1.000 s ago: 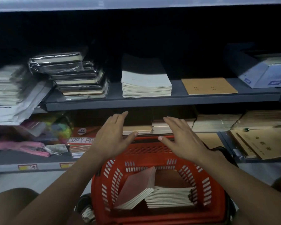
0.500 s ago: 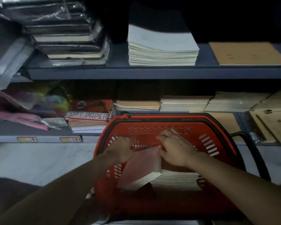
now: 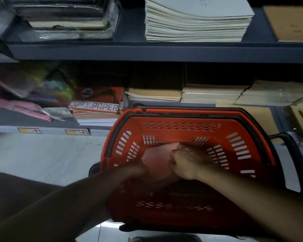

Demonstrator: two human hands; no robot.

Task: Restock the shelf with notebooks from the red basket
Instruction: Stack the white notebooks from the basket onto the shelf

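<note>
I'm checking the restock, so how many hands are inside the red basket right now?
2. The left hand is at the pink notebook's left edge, the right hand on its right side, both inside the red basket. Neither grip is clear.

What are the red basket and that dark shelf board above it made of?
Basket: likely moulded plastic, matte red, judging by its slotted walls and black rim. Shelf: probably painted metal, given its thin, flat grey-blue edge, though dim light leaves this uncertain.

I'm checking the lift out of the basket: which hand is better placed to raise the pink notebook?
The right hand, probably. It sits on the pink notebook inside the red basket, fingers curled at the cover's edge. The left hand is at the notebook's left edge, dark and blurred, so its hold is unclear.
</note>
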